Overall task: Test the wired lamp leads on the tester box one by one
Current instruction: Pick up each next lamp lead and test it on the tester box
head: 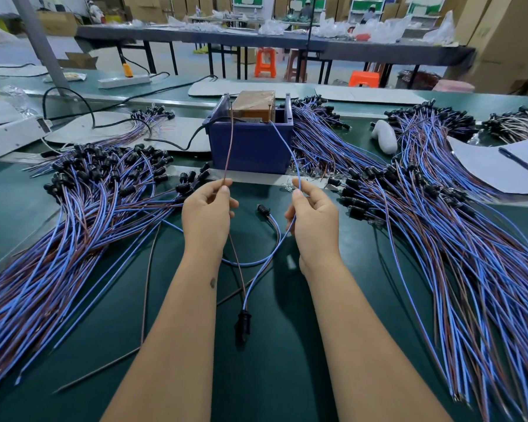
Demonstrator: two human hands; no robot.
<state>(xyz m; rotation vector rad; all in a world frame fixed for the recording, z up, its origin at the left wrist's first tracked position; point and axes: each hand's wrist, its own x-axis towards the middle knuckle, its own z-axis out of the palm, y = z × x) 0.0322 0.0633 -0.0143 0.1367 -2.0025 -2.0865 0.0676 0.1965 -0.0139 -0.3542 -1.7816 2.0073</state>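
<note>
A blue tester box (250, 147) with a brown block (257, 104) inside stands at the middle of the green table. My left hand (208, 211) pinches a brown wire (228, 147) whose tip reaches up to the box top. My right hand (313, 214) pinches a blue wire (287, 144) that also rises to the box. Both wires run back between my forearms to one black lamp socket (243, 327) lying on the table. A second socket (263, 209) with its leads lies between my hands.
Big piles of blue and brown leads with black sockets fan out on the left (73, 208) and right (439, 223). A paper sheet with a pen (520, 162) lies far right, a white object (384, 137) beside it. A black cable (177, 141) runs to the box.
</note>
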